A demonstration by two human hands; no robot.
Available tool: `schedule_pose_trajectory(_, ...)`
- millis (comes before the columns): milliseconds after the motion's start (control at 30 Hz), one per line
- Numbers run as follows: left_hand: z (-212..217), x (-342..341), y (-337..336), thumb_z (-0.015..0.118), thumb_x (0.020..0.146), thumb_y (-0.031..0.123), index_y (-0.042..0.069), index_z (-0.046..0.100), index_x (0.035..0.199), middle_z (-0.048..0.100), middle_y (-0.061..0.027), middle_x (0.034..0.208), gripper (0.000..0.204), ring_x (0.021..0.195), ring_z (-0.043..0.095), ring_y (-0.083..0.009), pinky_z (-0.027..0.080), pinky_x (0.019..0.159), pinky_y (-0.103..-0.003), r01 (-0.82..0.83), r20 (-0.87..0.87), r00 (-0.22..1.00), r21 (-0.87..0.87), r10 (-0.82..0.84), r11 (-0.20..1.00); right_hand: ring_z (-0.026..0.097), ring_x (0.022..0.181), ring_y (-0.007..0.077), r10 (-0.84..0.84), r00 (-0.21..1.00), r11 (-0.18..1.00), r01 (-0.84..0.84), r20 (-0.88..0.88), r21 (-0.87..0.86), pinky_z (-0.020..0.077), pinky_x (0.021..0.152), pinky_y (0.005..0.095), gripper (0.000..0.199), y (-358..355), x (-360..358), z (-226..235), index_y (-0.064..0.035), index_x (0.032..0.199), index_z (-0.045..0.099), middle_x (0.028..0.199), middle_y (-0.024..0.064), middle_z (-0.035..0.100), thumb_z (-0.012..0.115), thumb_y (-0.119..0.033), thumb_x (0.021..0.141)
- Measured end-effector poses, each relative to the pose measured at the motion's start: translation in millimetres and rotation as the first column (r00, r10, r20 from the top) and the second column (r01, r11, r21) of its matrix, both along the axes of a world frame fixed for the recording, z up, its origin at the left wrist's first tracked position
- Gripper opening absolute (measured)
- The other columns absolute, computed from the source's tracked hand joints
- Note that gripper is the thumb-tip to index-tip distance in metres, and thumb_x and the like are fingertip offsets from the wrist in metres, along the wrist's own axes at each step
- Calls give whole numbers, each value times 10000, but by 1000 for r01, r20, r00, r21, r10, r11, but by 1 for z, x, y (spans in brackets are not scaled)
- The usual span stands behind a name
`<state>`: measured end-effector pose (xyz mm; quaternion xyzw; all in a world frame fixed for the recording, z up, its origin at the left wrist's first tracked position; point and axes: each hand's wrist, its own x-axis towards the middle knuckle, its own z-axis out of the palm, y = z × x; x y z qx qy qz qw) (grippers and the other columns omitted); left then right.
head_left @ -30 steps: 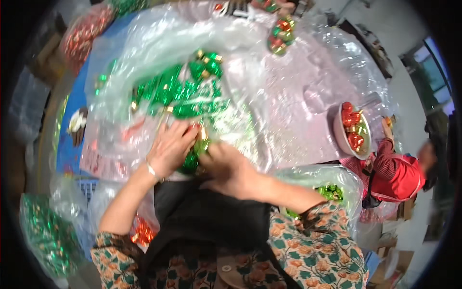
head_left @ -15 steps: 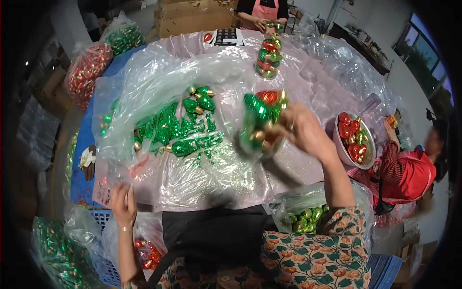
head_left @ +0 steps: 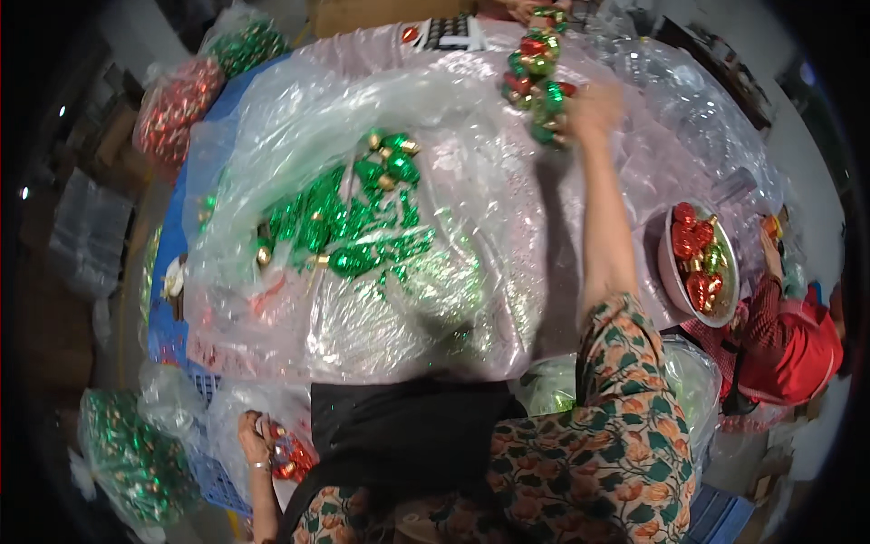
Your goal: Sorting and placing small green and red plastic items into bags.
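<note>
My right hand [head_left: 594,111] reaches to the far side of the table, blurred, its fingers closed around a pack of shiny red and green bulb-shaped ornaments [head_left: 549,111]. That pack stands at the near end of a row of similar ornament packs [head_left: 538,53]. My left hand [head_left: 256,437] is low at the near left, fingers curled, beside a plastic bag of red ornaments [head_left: 292,458]; what it holds, if anything, I cannot make out. Green bulb ornaments with gold caps [head_left: 352,260] lie on clear plastic sheeting [head_left: 408,322] at the table's middle left.
A white basin [head_left: 671,281] of red and green ornaments stands at the right, near a person in red [head_left: 793,349]. Another person's hands [head_left: 521,9] show at the far edge. Filled bags of red [head_left: 181,109] and green [head_left: 136,462] ornaments line the left. A black tray [head_left: 449,34] lies far off.
My right hand has carried the ornament pack away from me to the row's near end. My left hand has dropped from the table edge to the bag of red ornaments. The view has shifted.
</note>
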<state>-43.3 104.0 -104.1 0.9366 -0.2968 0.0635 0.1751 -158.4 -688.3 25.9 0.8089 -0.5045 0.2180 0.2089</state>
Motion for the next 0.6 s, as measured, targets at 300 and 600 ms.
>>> schedule_pose_trajectory(300,-63,-46,105,547,823,360,-1,617,965,626,-213,825,395,745,612,-337,472,651,-415,-470,-396,810,5,433,883,563,606,276,488,868,863,-464,-93,201,438,547,384,344,-30,-178,-83,-35,855,604,726,128,615,600,-377,826)
schedule_pose_trajectory(600,-278,-103,252,604,739,185,18,625,884,629,-164,772,222,739,616,-313,487,678,-397,-825,-738,443,-113,509,554,522,674,174,818,497,272,-778,289,566,427,640,300,105,355,-71,24,-3,878,604,740,75,598,622,-98,835)
